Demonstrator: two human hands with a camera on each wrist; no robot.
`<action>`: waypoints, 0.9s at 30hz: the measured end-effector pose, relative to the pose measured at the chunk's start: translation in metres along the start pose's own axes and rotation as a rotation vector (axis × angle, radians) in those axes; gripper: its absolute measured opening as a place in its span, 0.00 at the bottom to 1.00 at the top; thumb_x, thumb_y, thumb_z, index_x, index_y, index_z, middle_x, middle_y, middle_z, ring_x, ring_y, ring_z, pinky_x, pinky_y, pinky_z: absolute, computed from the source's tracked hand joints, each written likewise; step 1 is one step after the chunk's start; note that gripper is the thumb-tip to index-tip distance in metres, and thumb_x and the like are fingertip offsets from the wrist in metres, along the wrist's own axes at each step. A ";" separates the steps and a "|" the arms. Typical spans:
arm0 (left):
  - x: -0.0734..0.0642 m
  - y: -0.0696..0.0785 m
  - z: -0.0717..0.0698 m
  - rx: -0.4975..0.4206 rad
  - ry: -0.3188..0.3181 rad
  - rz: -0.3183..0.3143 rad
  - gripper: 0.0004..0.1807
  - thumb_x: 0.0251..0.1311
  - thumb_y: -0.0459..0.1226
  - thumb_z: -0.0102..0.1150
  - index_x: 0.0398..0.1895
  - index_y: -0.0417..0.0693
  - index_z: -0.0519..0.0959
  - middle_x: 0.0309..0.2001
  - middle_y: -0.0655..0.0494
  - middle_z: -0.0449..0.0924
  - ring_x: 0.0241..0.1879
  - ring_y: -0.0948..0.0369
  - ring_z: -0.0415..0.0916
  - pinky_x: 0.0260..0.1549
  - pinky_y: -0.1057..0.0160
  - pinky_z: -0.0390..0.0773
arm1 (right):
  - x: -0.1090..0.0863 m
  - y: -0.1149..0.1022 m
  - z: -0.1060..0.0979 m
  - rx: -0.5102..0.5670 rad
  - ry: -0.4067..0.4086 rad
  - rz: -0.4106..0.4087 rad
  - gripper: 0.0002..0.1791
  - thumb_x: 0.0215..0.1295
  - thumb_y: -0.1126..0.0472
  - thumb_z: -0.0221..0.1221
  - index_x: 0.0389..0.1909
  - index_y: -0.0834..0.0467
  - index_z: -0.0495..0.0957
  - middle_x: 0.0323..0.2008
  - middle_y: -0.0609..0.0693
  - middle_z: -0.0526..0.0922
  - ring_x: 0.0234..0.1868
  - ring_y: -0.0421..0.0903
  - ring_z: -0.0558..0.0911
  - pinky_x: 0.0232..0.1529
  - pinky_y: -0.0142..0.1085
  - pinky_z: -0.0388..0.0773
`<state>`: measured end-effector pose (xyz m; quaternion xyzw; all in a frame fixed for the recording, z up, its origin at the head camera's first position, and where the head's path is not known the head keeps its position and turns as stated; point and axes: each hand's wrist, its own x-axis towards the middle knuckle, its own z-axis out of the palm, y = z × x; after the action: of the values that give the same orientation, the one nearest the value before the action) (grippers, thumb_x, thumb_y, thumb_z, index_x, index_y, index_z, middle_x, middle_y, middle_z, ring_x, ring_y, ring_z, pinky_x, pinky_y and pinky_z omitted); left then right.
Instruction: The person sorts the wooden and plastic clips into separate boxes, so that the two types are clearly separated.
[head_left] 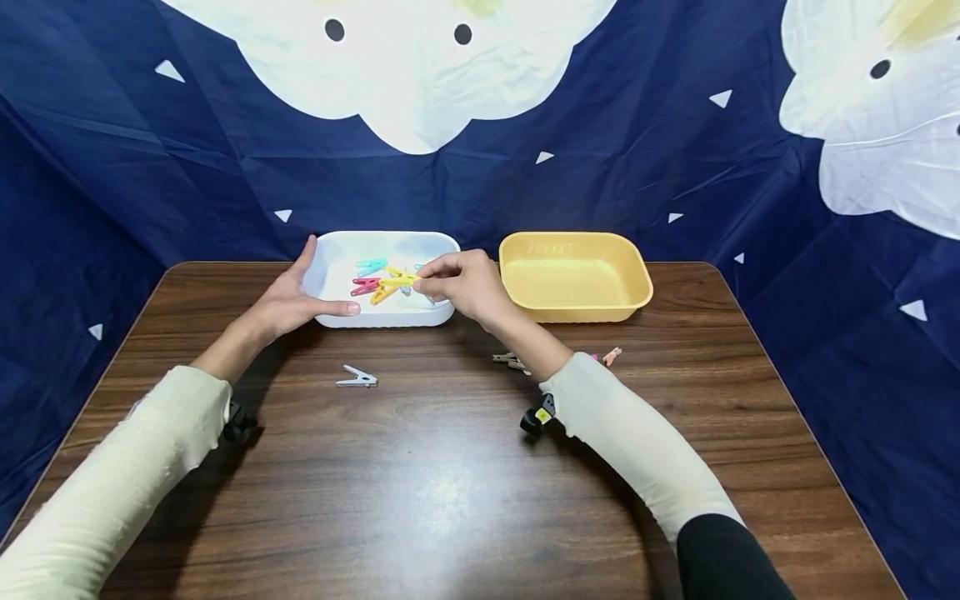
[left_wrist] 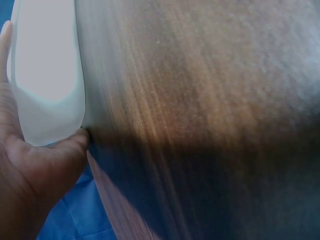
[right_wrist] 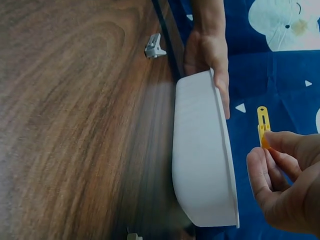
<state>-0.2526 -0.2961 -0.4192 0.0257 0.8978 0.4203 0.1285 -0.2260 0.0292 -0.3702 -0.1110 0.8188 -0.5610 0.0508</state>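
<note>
White tray [head_left: 378, 320] and yellow tray [head_left: 573, 316]: made of smooth plastic. Yellow clothespin [head_left: 397, 282]: made of plastic. Tabletop [head_left: 360, 467]: finished in glossy wood grain. Backdrop [head_left: 480, 196]: made of creased cloth.

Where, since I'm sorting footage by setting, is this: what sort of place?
Probably an indoor setup staged for filming: a wood-grain table, a navy cloth backdrop along its far side, and a small black device worn by the right sleeve.
</note>
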 end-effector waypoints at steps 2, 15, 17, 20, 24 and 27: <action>0.000 0.000 0.000 0.003 0.002 -0.002 0.85 0.58 0.53 0.89 0.91 0.68 0.19 0.94 0.52 0.22 0.94 0.45 0.27 0.92 0.34 0.37 | 0.004 -0.001 0.001 -0.026 0.006 0.019 0.08 0.69 0.61 0.80 0.44 0.59 0.96 0.36 0.53 0.96 0.37 0.52 0.93 0.41 0.38 0.89; 0.001 -0.001 0.000 -0.002 0.003 0.012 0.85 0.58 0.52 0.88 0.91 0.66 0.19 0.94 0.54 0.22 0.94 0.46 0.26 0.92 0.35 0.36 | 0.019 -0.005 0.007 -0.060 0.009 0.121 0.10 0.68 0.61 0.80 0.46 0.59 0.96 0.43 0.54 0.98 0.36 0.46 0.94 0.36 0.29 0.86; 0.001 0.000 0.000 -0.002 0.003 0.014 0.85 0.58 0.52 0.88 0.91 0.66 0.19 0.94 0.53 0.22 0.94 0.46 0.26 0.92 0.35 0.36 | 0.019 -0.005 0.007 -0.055 0.000 0.127 0.10 0.69 0.61 0.80 0.47 0.60 0.96 0.44 0.55 0.97 0.41 0.53 0.96 0.37 0.28 0.86; 0.001 0.000 0.000 -0.001 0.003 0.012 0.85 0.58 0.52 0.88 0.91 0.66 0.19 0.94 0.52 0.22 0.94 0.46 0.26 0.92 0.35 0.36 | 0.017 -0.004 0.007 -0.055 -0.012 0.131 0.10 0.69 0.60 0.79 0.48 0.59 0.96 0.45 0.55 0.97 0.46 0.59 0.96 0.37 0.29 0.86; 0.001 -0.001 0.000 0.003 0.001 0.008 0.85 0.58 0.53 0.88 0.91 0.67 0.19 0.94 0.51 0.22 0.94 0.45 0.26 0.92 0.34 0.37 | 0.012 -0.002 0.008 -0.046 -0.022 0.116 0.10 0.69 0.60 0.80 0.48 0.59 0.96 0.44 0.54 0.97 0.43 0.56 0.96 0.42 0.34 0.91; 0.001 0.000 0.000 0.006 -0.001 0.009 0.85 0.58 0.53 0.88 0.91 0.67 0.18 0.94 0.51 0.23 0.94 0.45 0.27 0.92 0.34 0.37 | 0.007 0.000 0.010 -0.003 -0.030 0.092 0.09 0.68 0.63 0.80 0.47 0.60 0.96 0.43 0.55 0.97 0.37 0.46 0.93 0.48 0.40 0.93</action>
<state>-0.2534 -0.2961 -0.4198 0.0302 0.8988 0.4184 0.1273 -0.2310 0.0190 -0.3738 -0.0820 0.8231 -0.5550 0.0887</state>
